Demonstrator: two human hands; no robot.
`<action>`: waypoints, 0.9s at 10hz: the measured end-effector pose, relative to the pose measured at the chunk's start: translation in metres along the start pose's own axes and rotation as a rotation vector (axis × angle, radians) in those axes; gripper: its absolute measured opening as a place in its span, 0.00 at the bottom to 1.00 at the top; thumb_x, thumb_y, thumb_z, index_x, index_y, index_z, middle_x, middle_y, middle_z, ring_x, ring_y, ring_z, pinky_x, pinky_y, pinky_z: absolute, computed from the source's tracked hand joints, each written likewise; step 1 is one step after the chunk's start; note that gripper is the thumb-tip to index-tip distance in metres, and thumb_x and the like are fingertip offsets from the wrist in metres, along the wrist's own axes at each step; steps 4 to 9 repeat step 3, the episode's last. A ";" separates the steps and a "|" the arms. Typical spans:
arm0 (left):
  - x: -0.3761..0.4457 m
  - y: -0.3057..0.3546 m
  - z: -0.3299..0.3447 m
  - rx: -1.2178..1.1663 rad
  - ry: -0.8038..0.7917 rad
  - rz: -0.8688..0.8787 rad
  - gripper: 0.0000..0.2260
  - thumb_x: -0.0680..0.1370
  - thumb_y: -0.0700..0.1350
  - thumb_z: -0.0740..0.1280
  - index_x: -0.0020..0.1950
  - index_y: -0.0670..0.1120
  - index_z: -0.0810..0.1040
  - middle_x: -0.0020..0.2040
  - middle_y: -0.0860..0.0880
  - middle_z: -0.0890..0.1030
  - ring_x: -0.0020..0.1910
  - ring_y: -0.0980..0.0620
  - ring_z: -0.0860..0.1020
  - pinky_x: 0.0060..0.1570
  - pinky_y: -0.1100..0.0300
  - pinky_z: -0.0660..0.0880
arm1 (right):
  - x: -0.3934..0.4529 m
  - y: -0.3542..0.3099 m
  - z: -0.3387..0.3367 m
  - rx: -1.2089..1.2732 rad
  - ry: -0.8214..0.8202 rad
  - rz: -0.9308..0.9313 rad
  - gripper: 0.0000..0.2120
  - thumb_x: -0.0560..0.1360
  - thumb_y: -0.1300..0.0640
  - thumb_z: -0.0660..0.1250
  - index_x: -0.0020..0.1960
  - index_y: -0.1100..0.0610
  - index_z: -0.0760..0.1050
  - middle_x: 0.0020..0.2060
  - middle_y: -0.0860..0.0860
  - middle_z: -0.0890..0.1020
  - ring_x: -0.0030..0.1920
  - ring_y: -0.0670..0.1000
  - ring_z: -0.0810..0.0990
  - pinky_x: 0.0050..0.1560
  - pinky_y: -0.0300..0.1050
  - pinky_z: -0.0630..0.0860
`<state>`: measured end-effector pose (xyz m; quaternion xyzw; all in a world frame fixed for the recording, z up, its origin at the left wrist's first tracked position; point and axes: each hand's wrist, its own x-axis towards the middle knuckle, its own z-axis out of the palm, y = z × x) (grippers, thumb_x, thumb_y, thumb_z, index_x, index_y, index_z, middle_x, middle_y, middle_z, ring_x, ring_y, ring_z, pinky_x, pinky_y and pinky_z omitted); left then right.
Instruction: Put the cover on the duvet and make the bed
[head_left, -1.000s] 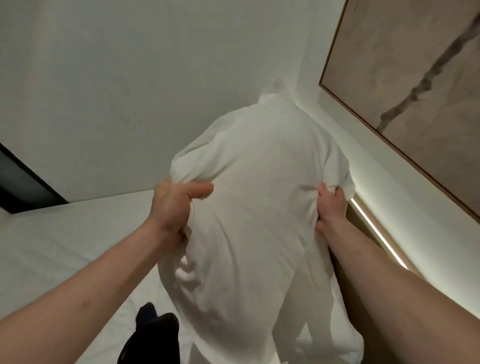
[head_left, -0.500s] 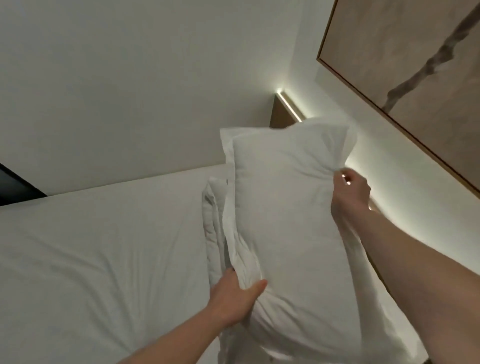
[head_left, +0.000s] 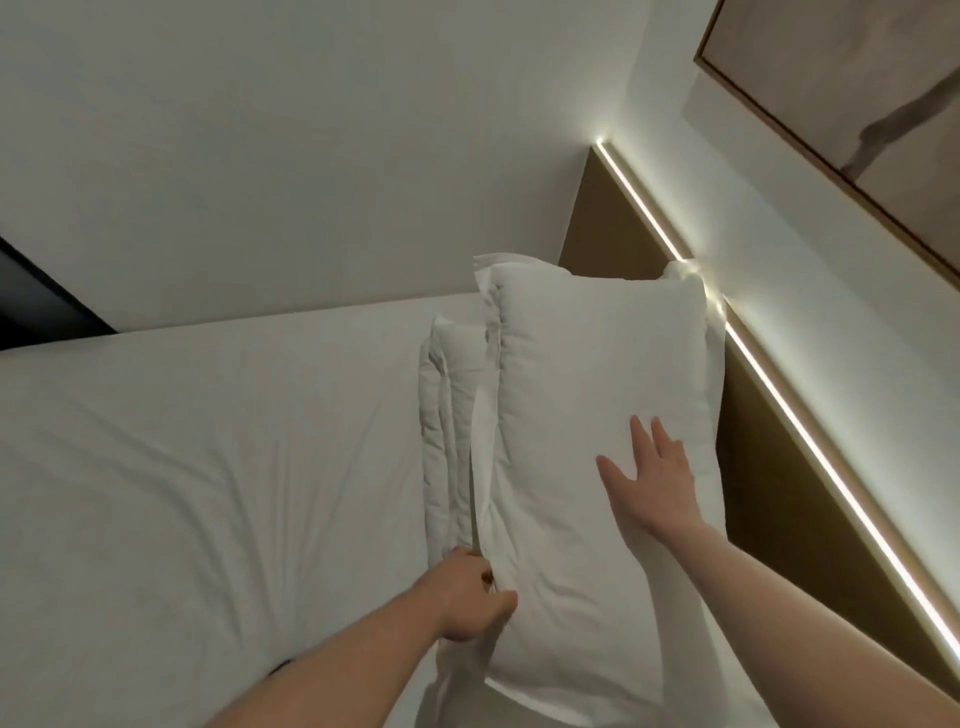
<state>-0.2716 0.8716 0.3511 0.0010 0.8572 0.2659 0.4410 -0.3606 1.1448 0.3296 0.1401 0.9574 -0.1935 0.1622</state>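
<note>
A white pillow (head_left: 587, 395) lies at the head of the bed, on top of a second white pillow (head_left: 449, 410) whose edge shows at its left. My left hand (head_left: 470, 597) grips the flap edge of the top pillow's case at its near left side. Flat on the top pillow's face, fingers spread, rests my right hand (head_left: 652, 480). The bed (head_left: 208, 467) is covered with a white, lightly creased sheet. No duvet is recognisable in view.
A brown headboard (head_left: 779, 493) with a lit strip (head_left: 810, 436) along its top runs down the right side. A framed picture (head_left: 852, 88) hangs on the wall above it. A white wall stands behind the bed, with a dark opening (head_left: 36, 301) at far left.
The pillow came down from being held up in both hands and now lies on the other pillow. My right hand let go of its edge and flattened on its face.
</note>
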 end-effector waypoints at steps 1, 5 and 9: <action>-0.015 -0.003 -0.016 0.091 0.077 -0.011 0.28 0.78 0.63 0.63 0.73 0.49 0.72 0.75 0.50 0.67 0.69 0.48 0.72 0.69 0.54 0.69 | -0.014 -0.016 -0.004 -0.036 -0.078 0.008 0.40 0.79 0.35 0.59 0.83 0.44 0.43 0.83 0.48 0.42 0.82 0.61 0.43 0.78 0.66 0.53; -0.056 -0.002 -0.054 0.277 0.243 0.069 0.24 0.80 0.58 0.63 0.74 0.52 0.70 0.79 0.51 0.61 0.74 0.48 0.68 0.72 0.51 0.66 | -0.056 -0.026 -0.001 -0.061 -0.220 -0.036 0.41 0.79 0.39 0.63 0.83 0.47 0.46 0.83 0.51 0.43 0.82 0.62 0.44 0.78 0.63 0.55; -0.056 -0.002 -0.054 0.277 0.243 0.069 0.24 0.80 0.58 0.63 0.74 0.52 0.70 0.79 0.51 0.61 0.74 0.48 0.68 0.72 0.51 0.66 | -0.056 -0.026 -0.001 -0.061 -0.220 -0.036 0.41 0.79 0.39 0.63 0.83 0.47 0.46 0.83 0.51 0.43 0.82 0.62 0.44 0.78 0.63 0.55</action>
